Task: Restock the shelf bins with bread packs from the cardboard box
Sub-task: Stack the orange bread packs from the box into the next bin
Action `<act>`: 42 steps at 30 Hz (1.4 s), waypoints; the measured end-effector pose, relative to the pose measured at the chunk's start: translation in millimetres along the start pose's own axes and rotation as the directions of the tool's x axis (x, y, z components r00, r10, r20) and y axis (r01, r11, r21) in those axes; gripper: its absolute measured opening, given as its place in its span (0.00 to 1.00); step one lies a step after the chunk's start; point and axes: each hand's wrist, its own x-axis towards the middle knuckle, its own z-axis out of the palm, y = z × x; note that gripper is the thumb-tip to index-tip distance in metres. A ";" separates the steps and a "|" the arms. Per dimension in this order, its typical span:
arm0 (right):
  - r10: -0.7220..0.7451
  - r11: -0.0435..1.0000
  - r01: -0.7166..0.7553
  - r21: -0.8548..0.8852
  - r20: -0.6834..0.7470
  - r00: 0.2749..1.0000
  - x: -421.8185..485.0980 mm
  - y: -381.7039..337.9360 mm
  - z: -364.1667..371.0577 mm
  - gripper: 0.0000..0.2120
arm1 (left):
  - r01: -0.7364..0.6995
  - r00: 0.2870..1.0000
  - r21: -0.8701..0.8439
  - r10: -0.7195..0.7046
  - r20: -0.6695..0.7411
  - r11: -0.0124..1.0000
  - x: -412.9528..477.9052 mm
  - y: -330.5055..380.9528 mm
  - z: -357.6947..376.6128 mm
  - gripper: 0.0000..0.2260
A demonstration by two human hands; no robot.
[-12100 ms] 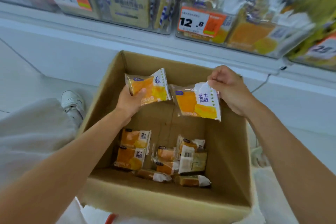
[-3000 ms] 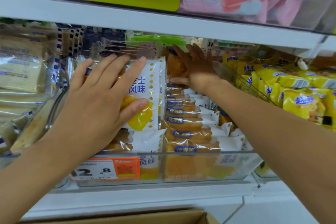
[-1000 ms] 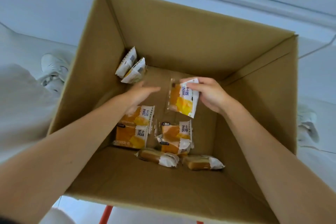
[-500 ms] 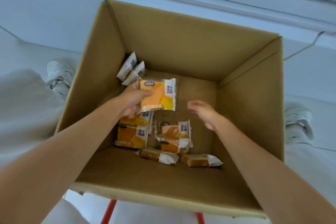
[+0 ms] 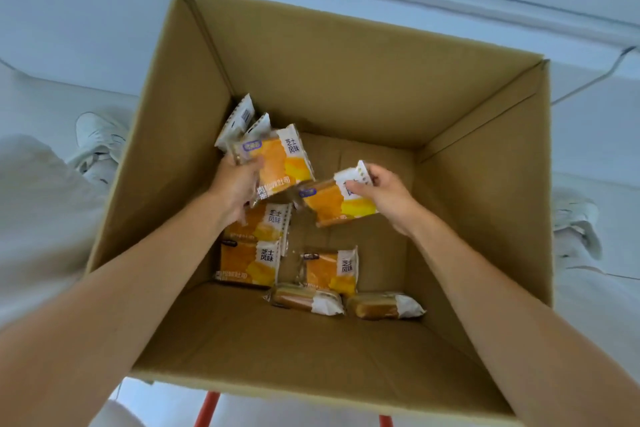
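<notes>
Pale floor (image 5: 69,28) around the cardboard box (image 5: 346,80). Our left hand (image 5: 235,184) grips one bread pack (image 5: 280,163); our right hand (image 5: 384,194) pinches a second pack (image 5: 332,204). Several loose packs (image 5: 249,263) lie on the box bottom, so we judge restocking well short of done.
</notes>
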 end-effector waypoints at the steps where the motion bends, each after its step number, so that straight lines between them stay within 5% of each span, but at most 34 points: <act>1: -0.061 0.998 0.061 0.023 -0.011 0.998 -3.7 -17.6 -7.8 0.13 | -0.035 0.999 -0.048 0.034 -0.028 0.998 -3.1 8.5 0.5 0.09; 4: -0.120 0.976 0.119 0.181 -0.010 0.993 -17.6 -62.6 -32.0 0.12 | -0.101 0.995 -0.114 0.103 0.015 0.988 -17.1 33.5 -0.1 0.14; 7: -0.134 0.921 0.120 0.370 0.013 0.991 -35.2 -94.8 -38.1 0.14 | -0.065 0.955 -0.076 0.084 0.285 0.995 -55.2 55.6 14.4 0.15; 10: -0.158 0.905 0.169 0.391 -0.062 0.986 -55.9 -113.4 -29.4 0.12 | -0.104 0.847 -0.043 0.111 0.520 0.994 -95.5 77.6 41.5 0.27; 14: -0.157 0.901 0.218 0.376 -0.186 0.970 -93.1 -134.6 -39.7 0.20 | -0.249 0.873 0.038 0.207 0.442 0.968 -132.1 106.0 67.2 0.19; 16: -0.190 0.894 0.219 0.391 -0.113 0.975 -114.8 -147.4 -57.7 0.26 | -0.295 0.856 0.050 0.241 0.457 0.954 -145.9 122.7 76.4 0.15; 19: -0.253 0.912 0.247 0.327 -0.025 0.967 -143.2 -170.4 -85.6 0.22 | -0.404 0.800 0.106 0.294 0.523 0.909 -174.1 154.0 96.3 0.16; 22: -0.329 0.869 0.362 0.339 -0.151 0.932 -156.4 -198.4 -117.6 0.31 | -0.658 0.699 0.200 0.490 0.521 0.726 -204.1 197.8 124.1 0.13; 25: -0.390 0.808 0.474 0.350 -0.285 0.876 -159.0 -227.9 -154.1 0.23 | -0.822 0.557 0.104 0.752 0.351 0.560 -200.3 245.5 151.7 0.08; 28: -0.439 0.730 0.547 0.410 -0.332 0.835 -151.6 -255.1 -189.1 0.19 | -0.914 0.251 0.384 0.924 0.287 0.129 -174.8 284.9 172.8 0.12; 31: -0.443 0.678 0.598 0.428 -0.410 0.797 -131.4 -282.3 -223.0 0.20 | -0.633 -0.061 0.698 0.920 0.386 -0.335 -139.6 312.7 183.2 0.18; 33: -0.425 0.663 0.626 0.411 -0.481 0.767 -112.2 -299.8 -242.4 0.22 | -0.447 -0.082 0.757 0.865 0.495 -0.476 -117.4 323.8 185.1 0.25; 35: -0.435 0.665 0.658 0.352 -0.534 0.725 -90.7 -320.0 -255.1 0.26 | -0.422 -0.042 0.760 0.848 0.528 -0.494 -102.3 328.6 185.1 0.28; 39: -0.457 0.694 0.701 0.167 -0.650 0.607 -38.4 -355.9 -275.3 0.53 | -0.410 -0.043 0.763 0.846 0.532 -0.500 -93.6 331.3 184.2 0.29; 42: -0.442 0.743 0.653 0.150 -0.623 0.646 -23.4 -376.4 -273.2 0.50 | -0.402 -0.060 0.764 0.847 0.528 -0.505 -92.8 329.7 183.1 0.30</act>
